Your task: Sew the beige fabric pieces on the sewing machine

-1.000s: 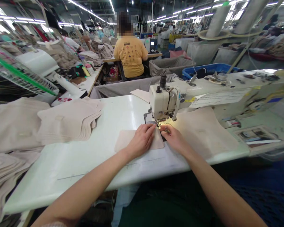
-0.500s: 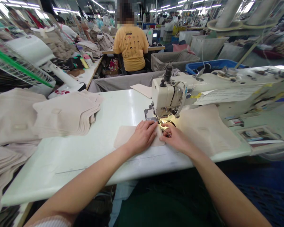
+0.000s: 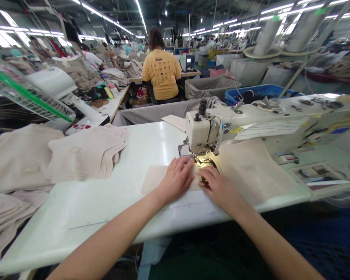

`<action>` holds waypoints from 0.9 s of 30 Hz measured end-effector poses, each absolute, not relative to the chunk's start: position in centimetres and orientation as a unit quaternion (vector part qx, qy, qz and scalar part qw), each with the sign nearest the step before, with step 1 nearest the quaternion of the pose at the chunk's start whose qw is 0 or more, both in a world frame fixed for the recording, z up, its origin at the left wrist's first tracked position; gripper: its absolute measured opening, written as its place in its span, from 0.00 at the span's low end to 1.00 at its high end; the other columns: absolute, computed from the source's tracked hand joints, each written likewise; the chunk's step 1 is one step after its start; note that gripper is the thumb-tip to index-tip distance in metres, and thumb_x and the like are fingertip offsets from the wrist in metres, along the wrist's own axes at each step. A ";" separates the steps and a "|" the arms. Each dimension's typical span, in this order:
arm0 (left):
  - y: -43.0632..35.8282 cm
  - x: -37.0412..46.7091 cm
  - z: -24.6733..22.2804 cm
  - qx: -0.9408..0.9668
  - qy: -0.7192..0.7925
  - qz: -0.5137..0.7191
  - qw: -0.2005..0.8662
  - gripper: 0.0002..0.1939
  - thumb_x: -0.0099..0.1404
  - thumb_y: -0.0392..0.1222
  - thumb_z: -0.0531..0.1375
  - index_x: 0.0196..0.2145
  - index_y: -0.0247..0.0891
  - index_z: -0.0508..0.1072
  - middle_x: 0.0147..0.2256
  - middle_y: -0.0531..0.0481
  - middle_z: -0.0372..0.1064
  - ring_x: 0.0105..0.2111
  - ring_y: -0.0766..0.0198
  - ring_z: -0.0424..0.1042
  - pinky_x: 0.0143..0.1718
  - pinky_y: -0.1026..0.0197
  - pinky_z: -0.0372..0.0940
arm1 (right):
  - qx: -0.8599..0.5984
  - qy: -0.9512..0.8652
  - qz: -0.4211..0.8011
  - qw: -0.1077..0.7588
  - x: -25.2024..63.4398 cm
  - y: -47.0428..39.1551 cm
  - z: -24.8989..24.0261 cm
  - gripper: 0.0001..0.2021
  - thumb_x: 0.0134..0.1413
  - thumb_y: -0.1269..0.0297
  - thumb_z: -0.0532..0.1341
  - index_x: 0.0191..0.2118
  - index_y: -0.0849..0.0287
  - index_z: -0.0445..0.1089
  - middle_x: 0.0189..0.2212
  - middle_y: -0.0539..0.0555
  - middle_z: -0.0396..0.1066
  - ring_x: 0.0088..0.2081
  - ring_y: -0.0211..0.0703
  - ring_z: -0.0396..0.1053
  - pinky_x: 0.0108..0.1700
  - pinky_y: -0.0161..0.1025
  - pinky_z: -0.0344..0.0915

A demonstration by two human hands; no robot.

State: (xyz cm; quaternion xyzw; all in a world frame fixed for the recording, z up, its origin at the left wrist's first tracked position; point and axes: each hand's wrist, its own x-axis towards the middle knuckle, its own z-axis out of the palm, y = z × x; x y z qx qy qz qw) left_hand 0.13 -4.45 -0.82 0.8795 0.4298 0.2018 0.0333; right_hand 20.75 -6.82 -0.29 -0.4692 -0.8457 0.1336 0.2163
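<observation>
A small beige fabric piece (image 3: 154,179) lies flat on the white sewing table, its right end under the needle area of the sewing machine (image 3: 202,130). Resting flat on this piece is my left hand (image 3: 176,181), with fingers stretched towards the presser foot. My right hand (image 3: 218,188) is at the piece's right edge, thumb and fingers curled close together. Whatever sits between those fingers is hidden. The machine's lamp lights the spot just beyond my fingertips. A larger beige panel (image 3: 251,167) lies right of the needle, beneath the machine arm.
Stacks of cut beige panels (image 3: 84,155) lie at the left, beside a white lamp-like device (image 3: 55,83) and a green-edged wire rack (image 3: 26,91). Another beige scrap (image 3: 175,121) is behind the machine head. A tool tray (image 3: 317,173) sits at right. A person in a yellow shirt (image 3: 161,74) sits ahead.
The view has tilted up, so everything sits lower in the picture. My right hand's fingers have shifted and curled over at the fabric's edge. The left hand stays flat on the piece.
</observation>
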 end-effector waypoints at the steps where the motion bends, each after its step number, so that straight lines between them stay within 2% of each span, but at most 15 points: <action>1: -4.5 0.1 -0.9 0.888 0.414 0.198 0.022 0.20 0.72 0.38 0.53 0.60 0.39 0.65 0.58 0.38 0.64 0.59 0.48 0.63 0.62 0.38 0.59 | -0.441 -0.866 0.126 0.197 20.9 -7.3 -0.5 0.14 0.58 0.77 0.57 0.47 0.55 0.71 0.47 0.56 0.74 0.43 0.46 0.75 0.42 0.41 0.71; 3: -4.6 0.2 -0.9 0.910 0.376 0.173 0.011 0.15 0.72 0.34 0.53 0.55 0.38 0.69 0.55 0.39 0.68 0.56 0.50 0.66 0.59 0.44 0.64 | -0.417 -0.884 0.117 0.175 21.2 -8.1 -1.0 0.16 0.56 0.79 0.56 0.46 0.55 0.72 0.46 0.56 0.76 0.42 0.46 0.76 0.42 0.39 0.72; 7: -4.4 0.9 -0.6 0.921 0.364 0.136 0.016 0.13 0.71 0.33 0.54 0.52 0.35 0.70 0.49 0.40 0.70 0.50 0.54 0.69 0.53 0.51 0.69 | -0.422 -0.879 0.094 0.202 21.5 -8.8 -2.1 0.19 0.56 0.79 0.57 0.51 0.58 0.72 0.53 0.59 0.75 0.46 0.48 0.77 0.47 0.42 0.73; 15: -4.3 2.1 -0.3 0.896 0.425 0.127 0.015 0.19 0.70 0.35 0.56 0.57 0.33 0.66 0.56 0.38 0.66 0.56 0.48 0.65 0.57 0.46 0.66 | -0.455 -0.856 0.099 0.225 21.6 -7.9 -2.2 0.14 0.58 0.75 0.60 0.48 0.58 0.73 0.53 0.59 0.75 0.45 0.51 0.77 0.46 0.45 0.75; 27: -3.5 1.9 -0.4 0.891 0.428 0.147 0.019 0.19 0.70 0.36 0.54 0.58 0.36 0.67 0.55 0.38 0.65 0.55 0.50 0.64 0.58 0.47 0.65 | -0.471 -0.850 0.103 0.215 21.3 -7.7 -2.1 0.15 0.59 0.75 0.59 0.50 0.58 0.74 0.54 0.59 0.75 0.45 0.50 0.78 0.45 0.42 0.75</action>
